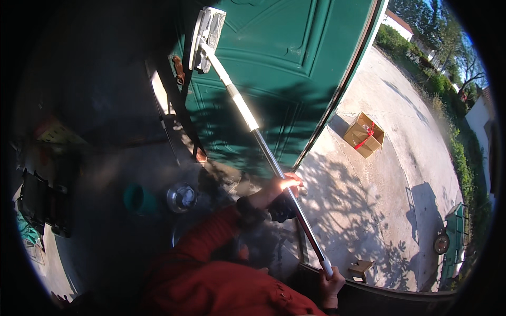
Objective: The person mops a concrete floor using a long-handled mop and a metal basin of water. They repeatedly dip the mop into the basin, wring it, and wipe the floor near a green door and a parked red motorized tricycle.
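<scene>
A long window-cleaning tool slants across the view, with a bright metal pole point(270, 153) and a white sleeve at its upper part. Its flat white and grey head point(208, 39) is in front of the upper part of a green panelled door point(257, 67); whether it touches the door I cannot tell. My left hand point(286, 185) is closed around the middle of the pole. Lower down, my right hand point(332, 281) grips the pole's light-coloured end. A brown, rusty-looking handle point(178, 70) is on the door's left edge.
An open cardboard box point(364, 135) with red ribbon stands on the sunlit concrete. Near it are a small wooden stool point(361, 268) and a green cart point(453, 241). In the shade sit a metal basin point(182, 197) and a green bucket point(138, 199). A thin pole point(162, 118) leans left of the door.
</scene>
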A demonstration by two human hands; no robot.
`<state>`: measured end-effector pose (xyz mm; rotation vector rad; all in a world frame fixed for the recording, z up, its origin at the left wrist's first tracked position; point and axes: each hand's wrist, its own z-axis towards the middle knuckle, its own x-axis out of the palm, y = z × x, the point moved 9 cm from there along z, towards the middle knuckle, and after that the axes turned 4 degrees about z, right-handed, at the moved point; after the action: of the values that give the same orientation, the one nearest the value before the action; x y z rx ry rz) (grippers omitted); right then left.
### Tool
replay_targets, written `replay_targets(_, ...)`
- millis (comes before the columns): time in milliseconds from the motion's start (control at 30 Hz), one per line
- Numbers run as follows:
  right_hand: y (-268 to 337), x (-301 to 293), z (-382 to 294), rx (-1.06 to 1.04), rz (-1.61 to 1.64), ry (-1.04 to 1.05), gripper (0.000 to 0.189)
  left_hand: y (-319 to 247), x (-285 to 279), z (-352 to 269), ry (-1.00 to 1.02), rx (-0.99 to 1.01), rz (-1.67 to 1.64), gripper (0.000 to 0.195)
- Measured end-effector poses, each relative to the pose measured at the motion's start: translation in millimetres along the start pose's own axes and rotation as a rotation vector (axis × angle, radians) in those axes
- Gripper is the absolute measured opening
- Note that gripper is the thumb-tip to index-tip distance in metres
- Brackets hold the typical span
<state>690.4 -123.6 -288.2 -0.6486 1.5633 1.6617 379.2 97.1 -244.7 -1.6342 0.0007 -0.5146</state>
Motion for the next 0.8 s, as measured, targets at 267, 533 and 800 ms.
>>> replay_targets(267, -121, -85, -143, 0.165, -0.272, -0.145, 0.033, 122, 180, -31, 0.321, -0.341, -0.118, 0.023)
replay_targets(533, -164, -134, -207, 0.417, -0.255, -0.099, 0.021, 158, 275, -36, 0.483, -0.382, -0.236, 0.022)
replay_targets(800, -156, -68, -181, 0.508, -0.174, 0.057, 0.029, 142, 190, -50, 0.320, -0.408, -0.183, 0.022)
